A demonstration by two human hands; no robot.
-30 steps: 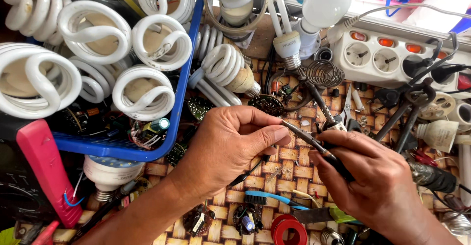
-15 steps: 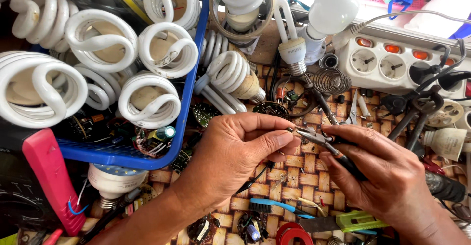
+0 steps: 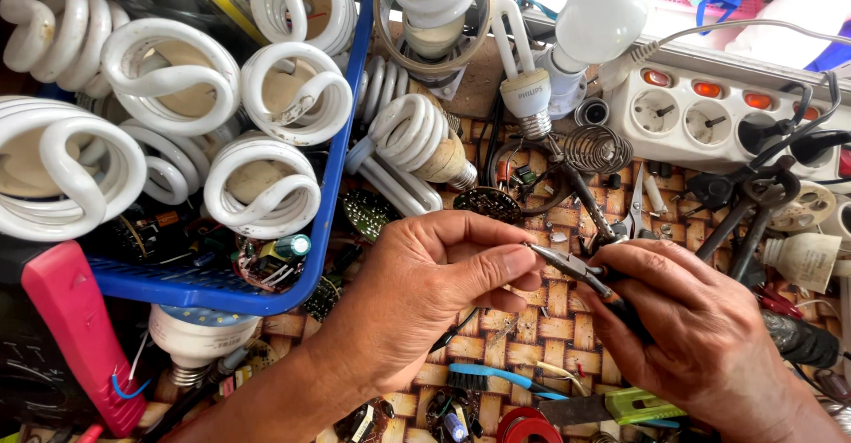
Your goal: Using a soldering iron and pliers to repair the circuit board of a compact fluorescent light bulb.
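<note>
The blue crate (image 3: 328, 186) fills the left of my view, packed with white spiral lamps (image 3: 168, 79). I judge these light, but their glass tubes are brittle, so each should be lifted by its plastic base, never by the coil. Beside the crate lie more spirals (image 3: 412, 137), a U-tube lamp (image 3: 519, 70) with a printed grey band round its white base, and a round white bulb (image 3: 603, 17). Along the top right runs a white power strip (image 3: 709, 115) with three orange-red switches in a row and black plugs seated at its far end. A flat red tool handle (image 3: 75, 337) lies at the lower left, unmarked as far as I can see.

My left hand (image 3: 434, 292) is curled almost shut, thumb and forefinger pinched together on something too small for me to make out; it sits at their tips, over the middle of the woven surface (image 3: 550, 319). My right hand (image 3: 700, 328) is closed round the dark handles of thin pliers (image 3: 576, 270), whose metal tip meets that pinch. The piece is probably tiny, light and easily dropped or bent, so a grip at its very end with gentle pressure suits it. The pliers are stiff steel, held well back on the grips. Small circuit boards (image 3: 368, 212) and a wire spring (image 3: 594, 146) lie around.
</note>
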